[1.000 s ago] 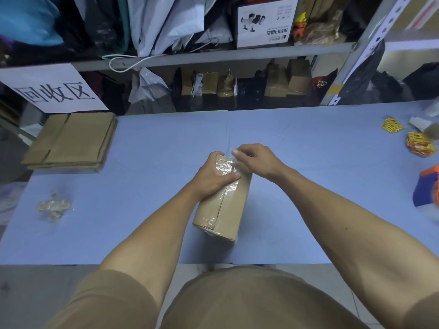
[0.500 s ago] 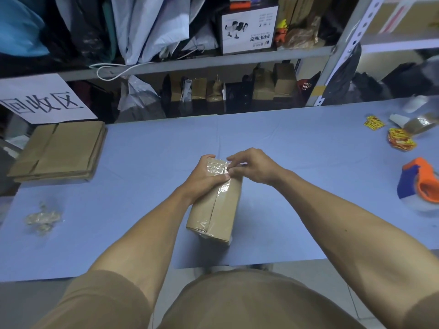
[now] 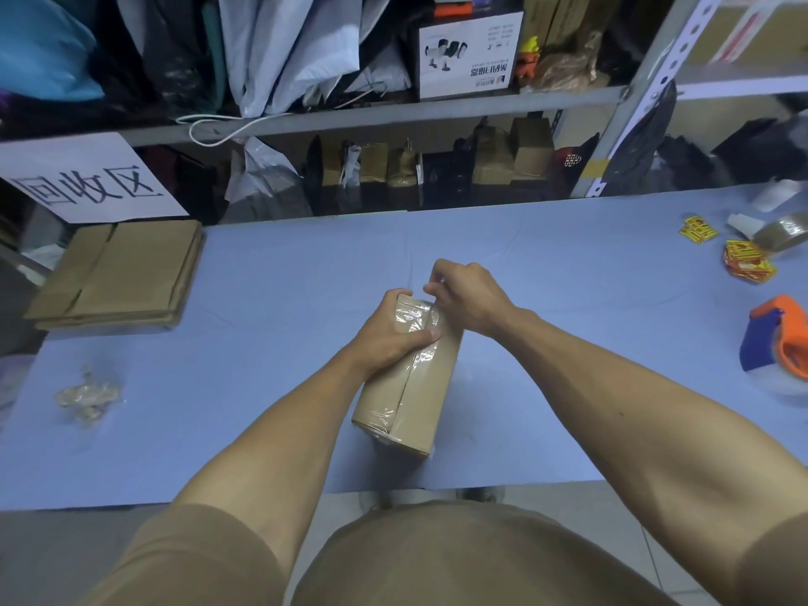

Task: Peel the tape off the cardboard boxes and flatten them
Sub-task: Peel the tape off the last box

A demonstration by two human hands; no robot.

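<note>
small brown cardboard box (image 3: 409,382) sitting mid blue table (image 3: 284,308), looking light and stiff | left hand (image 3: 393,332) wrapping its far end, thumb pressing the top | right hand (image 3: 465,295) pinching the glossy clear tape (image 3: 430,347) at that end; best grip: the lifted edge | flattened cardboard stack (image 3: 118,273), crumpled tape wad (image 3: 87,395), orange-blue tape dispenser (image 3: 778,343) lying well apart, nothing obstructing

Tape end (image 3: 437,295) now lifted (slightly)

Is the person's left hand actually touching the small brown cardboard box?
Touching. The head view shows the left hand wrapped over the small brown cardboard box, thumb pressed on its taped top.
</note>
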